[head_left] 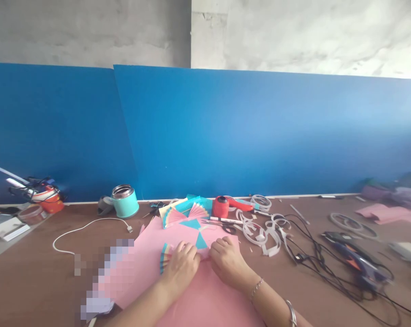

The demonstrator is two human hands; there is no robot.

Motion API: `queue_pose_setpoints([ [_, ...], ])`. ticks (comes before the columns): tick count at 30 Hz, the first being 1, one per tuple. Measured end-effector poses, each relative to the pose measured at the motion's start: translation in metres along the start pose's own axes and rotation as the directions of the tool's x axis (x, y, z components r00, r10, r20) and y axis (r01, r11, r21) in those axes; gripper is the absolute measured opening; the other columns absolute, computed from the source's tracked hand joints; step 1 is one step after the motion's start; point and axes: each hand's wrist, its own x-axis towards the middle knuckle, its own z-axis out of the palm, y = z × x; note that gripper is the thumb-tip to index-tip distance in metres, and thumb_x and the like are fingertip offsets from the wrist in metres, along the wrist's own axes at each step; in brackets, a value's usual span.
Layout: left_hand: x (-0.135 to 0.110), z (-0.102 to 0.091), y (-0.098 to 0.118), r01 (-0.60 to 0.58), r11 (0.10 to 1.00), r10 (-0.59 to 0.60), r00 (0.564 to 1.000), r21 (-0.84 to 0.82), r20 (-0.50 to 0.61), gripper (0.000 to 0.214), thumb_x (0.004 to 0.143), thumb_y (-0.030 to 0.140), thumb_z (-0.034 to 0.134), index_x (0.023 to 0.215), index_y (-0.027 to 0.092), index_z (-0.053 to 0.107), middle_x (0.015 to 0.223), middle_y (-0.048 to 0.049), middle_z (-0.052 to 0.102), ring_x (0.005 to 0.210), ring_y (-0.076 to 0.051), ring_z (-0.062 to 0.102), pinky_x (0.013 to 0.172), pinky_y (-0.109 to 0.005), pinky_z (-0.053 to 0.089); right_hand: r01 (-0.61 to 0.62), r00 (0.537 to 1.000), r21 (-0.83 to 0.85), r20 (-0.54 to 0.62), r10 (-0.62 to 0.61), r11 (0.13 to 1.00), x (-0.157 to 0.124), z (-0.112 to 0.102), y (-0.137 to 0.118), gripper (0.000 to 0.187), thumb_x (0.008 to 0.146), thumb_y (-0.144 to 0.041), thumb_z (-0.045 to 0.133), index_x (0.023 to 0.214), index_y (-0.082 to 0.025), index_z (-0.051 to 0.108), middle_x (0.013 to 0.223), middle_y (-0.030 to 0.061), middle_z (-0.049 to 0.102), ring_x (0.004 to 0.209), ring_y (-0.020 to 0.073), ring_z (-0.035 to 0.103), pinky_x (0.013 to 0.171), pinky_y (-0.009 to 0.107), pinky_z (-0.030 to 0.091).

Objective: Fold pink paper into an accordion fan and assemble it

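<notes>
My left hand [183,265] and my right hand [227,261] are close together over a large sheet of pink paper [140,268]. Fingers on both are curled down and closed on a pale pink folded piece of paper [204,254] in the narrow gap between them. A blue paper triangle [201,241] rises just beyond that gap. Beside my left hand, partly covered by it, lies a pleated paper fan [164,258] in blue, cream and pink. Farther back sits a pleated bow [185,215] with a blue centre. My fingertips are mostly hidden.
Behind the papers stand a turquoise cup [124,202] and a red tool [220,207]. Coils of white strip [260,234] lie to the right, with black cables and a glue gun [358,261]. A white USB cable [90,222] curves at left. A blue partition [226,136] closes the back.
</notes>
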Motion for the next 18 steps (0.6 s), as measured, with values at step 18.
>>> queue_pose_setpoints([
  [18, -0.003, -0.003, -0.004, 0.071, 0.997, -0.068, 0.995, -0.038, 0.067, 0.021, 0.087, 0.004, 0.042, 0.09, 0.015, 0.058, 0.092, -0.0077, 0.061, 0.087, -0.023, 0.055, 0.076, -0.037, 0.041, -0.094, 0.996, 0.146, 0.025, 0.091, 0.985, -0.006, -0.009, 0.013, 0.025, 0.063, -0.003, 0.046, 0.08, -0.018, 0.057, 0.083, 0.0039, 0.057, 0.081, 0.0188, 0.046, 0.072, 0.031, 0.028],
])
